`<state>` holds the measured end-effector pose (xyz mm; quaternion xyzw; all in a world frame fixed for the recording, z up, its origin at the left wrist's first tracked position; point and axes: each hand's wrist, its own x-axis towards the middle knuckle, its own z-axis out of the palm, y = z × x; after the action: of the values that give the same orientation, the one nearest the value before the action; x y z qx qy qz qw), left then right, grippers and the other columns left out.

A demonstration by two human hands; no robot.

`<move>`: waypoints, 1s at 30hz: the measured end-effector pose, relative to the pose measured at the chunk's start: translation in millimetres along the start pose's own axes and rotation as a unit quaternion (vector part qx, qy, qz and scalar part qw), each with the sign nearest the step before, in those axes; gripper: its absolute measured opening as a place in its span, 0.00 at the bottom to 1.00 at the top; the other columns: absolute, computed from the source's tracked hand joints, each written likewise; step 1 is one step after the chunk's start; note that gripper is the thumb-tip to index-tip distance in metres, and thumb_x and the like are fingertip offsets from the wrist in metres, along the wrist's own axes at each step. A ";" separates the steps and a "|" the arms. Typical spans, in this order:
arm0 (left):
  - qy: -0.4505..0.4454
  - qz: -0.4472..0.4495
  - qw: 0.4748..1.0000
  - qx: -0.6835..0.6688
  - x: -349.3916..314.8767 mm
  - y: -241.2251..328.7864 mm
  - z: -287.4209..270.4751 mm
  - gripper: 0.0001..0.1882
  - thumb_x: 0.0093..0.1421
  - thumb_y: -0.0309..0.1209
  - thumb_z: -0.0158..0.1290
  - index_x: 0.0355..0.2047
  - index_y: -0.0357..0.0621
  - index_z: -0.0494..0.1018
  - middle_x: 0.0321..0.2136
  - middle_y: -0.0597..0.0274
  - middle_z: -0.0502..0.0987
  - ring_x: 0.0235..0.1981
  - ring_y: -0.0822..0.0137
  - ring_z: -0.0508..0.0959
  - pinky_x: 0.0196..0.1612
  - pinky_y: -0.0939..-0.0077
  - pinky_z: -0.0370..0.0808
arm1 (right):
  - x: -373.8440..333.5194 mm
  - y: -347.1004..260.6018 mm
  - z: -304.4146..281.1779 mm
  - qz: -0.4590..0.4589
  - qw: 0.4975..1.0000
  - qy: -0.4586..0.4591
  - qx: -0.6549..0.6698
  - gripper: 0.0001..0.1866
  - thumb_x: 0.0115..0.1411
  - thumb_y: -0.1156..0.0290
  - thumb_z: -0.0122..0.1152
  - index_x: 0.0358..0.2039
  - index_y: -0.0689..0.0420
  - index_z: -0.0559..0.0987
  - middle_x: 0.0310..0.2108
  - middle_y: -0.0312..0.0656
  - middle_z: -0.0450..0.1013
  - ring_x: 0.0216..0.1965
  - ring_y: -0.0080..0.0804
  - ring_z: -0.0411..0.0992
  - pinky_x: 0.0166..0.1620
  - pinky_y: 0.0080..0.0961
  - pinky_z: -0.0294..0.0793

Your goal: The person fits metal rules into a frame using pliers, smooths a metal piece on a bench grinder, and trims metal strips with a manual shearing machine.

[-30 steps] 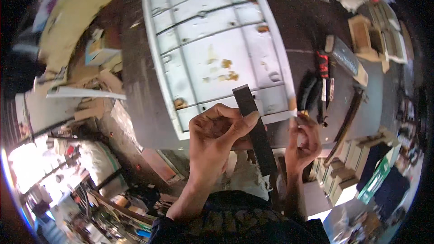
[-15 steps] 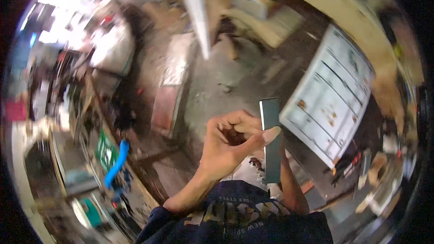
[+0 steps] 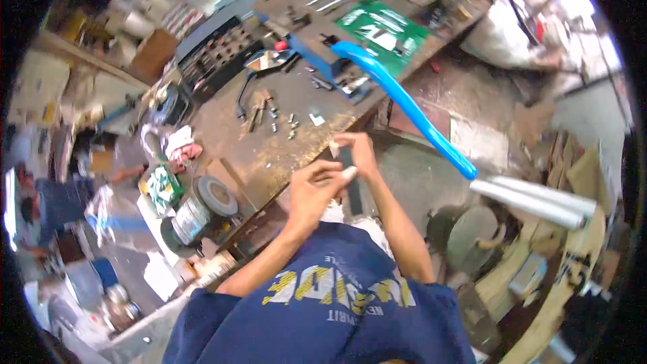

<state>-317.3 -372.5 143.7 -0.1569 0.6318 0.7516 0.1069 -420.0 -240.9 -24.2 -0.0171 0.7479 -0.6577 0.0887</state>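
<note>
A dark, flat, rectangular strip (image 3: 354, 194) hangs upright in front of my chest, at the front edge of the workbench. My right hand (image 3: 362, 155) has its fingers bent round the strip's upper end. From the other side, my left hand (image 3: 311, 194) reaches in with curled fingers, its thumb tip against the strip's face. The strip's top is partly covered by fingers, and its lower end comes down close to my dark blue shirt.
Small metal pieces and yellowish shavings lie on the workbench (image 3: 222, 121). A blue bench machine (image 3: 317, 57) stands there, near a green sheet (image 3: 384, 35). A long blue-sleeved lever (image 3: 411, 111) sticks out past the bench edge on the right. Another person (image 3: 64, 205) is at far left.
My view has swung left from the floor and white panel to the workbench. The dark strip stays in hand, and my right hand, mostly hidden before, now shows at its upper end.
</note>
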 end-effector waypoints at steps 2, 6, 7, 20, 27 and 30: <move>0.107 -0.014 0.993 -0.042 1.1 -11.1 -40.1 0.14 0.59 0.26 0.61 0.44 0.32 0.77 0.34 0.57 0.81 0.28 0.73 0.81 0.33 0.78 0.81 | 34.7 -11.6 21.2 -0.041 0.989 -0.043 -0.138 0.14 0.51 0.70 0.67 0.38 0.62 0.84 0.32 0.48 0.82 0.30 0.31 0.80 0.36 0.28 0.77; 0.206 -0.025 0.965 -0.162 2.6 -11.0 -66.4 0.16 0.60 0.26 0.61 0.45 0.28 0.76 0.36 0.55 0.81 0.32 0.69 0.82 0.36 0.76 0.83 | 34.8 -86.7 33.3 0.056 0.980 -0.170 -0.082 0.20 0.64 0.56 0.59 0.42 0.62 0.83 0.33 0.42 0.82 0.30 0.31 0.79 0.36 0.28 0.76; 0.214 -0.016 0.959 -0.184 2.1 -7.3 -63.4 0.16 0.60 0.26 0.61 0.45 0.28 0.76 0.36 0.54 0.81 0.32 0.69 0.82 0.36 0.76 0.83 | 18.7 -117.4 26.8 0.153 0.959 -0.236 0.027 0.23 0.67 0.54 0.55 0.43 0.63 0.82 0.34 0.40 0.82 0.31 0.30 0.78 0.37 0.27 0.75; 0.666 0.102 0.738 0.025 -58.8 -118.7 -92.2 0.26 0.61 0.22 0.49 0.61 0.35 0.63 0.60 0.47 0.67 0.61 0.60 0.67 0.60 0.68 0.65 | 0.4 -185.5 -0.5 0.061 0.904 -0.417 -0.067 0.12 0.56 0.71 0.71 0.22 0.64 0.79 0.23 0.31 0.73 0.23 0.13 0.63 0.25 0.16 0.57; 0.668 0.211 0.695 -0.162 -65.2 -196.4 -168.8 0.32 0.71 0.37 0.35 0.71 0.36 0.45 0.71 0.50 0.48 0.72 0.57 0.50 0.70 0.58 0.50 | 2.7 -214.4 30.4 0.215 0.829 -0.513 0.056 0.22 0.60 0.75 0.65 0.54 0.67 0.75 0.42 0.48 0.79 0.41 0.25 0.77 0.42 0.19 0.76; 0.659 0.190 0.712 -0.149 -41.3 -181.4 -154.2 0.33 0.74 0.45 0.28 0.70 0.35 0.44 0.71 0.51 0.46 0.72 0.56 0.47 0.71 0.55 0.49 | 11.5 -229.1 47.2 0.277 0.833 -0.468 0.102 0.21 0.65 0.69 0.60 0.55 0.67 0.75 0.31 0.39 0.77 0.29 0.18 0.73 0.31 0.13 0.70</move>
<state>-198.4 -490.1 -30.8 -0.5035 0.4377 0.5463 -0.5064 -444.8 -319.6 195.0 -0.1056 0.5194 -0.5911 0.6081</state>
